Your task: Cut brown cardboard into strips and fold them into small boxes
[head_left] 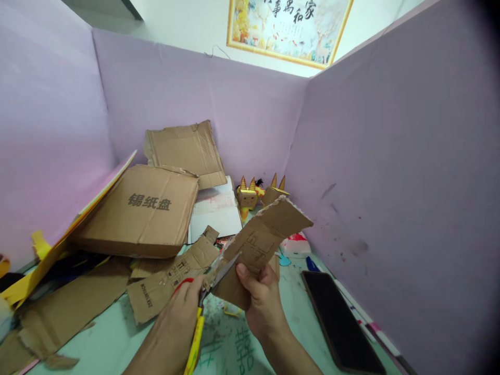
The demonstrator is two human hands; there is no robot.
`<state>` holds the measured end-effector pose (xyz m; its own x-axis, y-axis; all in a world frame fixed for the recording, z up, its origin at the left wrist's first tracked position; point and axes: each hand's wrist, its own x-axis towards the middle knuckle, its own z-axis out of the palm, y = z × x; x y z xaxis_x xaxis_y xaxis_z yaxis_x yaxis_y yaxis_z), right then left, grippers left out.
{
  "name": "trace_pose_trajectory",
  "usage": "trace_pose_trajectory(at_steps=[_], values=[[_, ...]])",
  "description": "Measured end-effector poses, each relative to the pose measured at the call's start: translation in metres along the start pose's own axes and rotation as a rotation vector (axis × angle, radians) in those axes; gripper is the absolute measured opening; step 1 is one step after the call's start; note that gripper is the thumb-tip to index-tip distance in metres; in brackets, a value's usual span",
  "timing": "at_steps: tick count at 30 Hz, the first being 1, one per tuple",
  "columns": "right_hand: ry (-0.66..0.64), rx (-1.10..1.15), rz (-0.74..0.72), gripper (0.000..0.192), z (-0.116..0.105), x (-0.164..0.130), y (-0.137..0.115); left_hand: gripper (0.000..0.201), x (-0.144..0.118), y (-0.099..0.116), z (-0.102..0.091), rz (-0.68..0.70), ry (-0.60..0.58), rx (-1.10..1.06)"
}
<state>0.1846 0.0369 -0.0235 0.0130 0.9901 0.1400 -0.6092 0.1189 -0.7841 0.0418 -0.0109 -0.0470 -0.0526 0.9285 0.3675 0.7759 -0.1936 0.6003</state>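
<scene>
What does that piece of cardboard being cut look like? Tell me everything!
The cardboard piece is brown, corrugated and flat, with a ragged torn top edge and faint printed line marks on its face. It is held up tilted above the green table, its far end pointing up and right. The right hand pinches its lower edge, thumb on the front. The scissors in the left hand have their metal blades at its left edge.

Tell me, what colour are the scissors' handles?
Yellow with a bit of red, on the scissors in the left hand, seen in the head view.
</scene>
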Motion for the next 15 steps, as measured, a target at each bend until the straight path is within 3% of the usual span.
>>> trace_pose_trajectory(at_steps=[8,15], values=[[0.023,0.101,0.143,0.052,0.007,-0.004,-0.005,0.065,-0.01,-0.007,0.006,0.065,-0.033,0.331],[-0.024,0.085,0.267,0.053,0.0,0.0,-0.013,0.048,-0.013,-0.005,0.002,0.094,-0.024,0.3]])
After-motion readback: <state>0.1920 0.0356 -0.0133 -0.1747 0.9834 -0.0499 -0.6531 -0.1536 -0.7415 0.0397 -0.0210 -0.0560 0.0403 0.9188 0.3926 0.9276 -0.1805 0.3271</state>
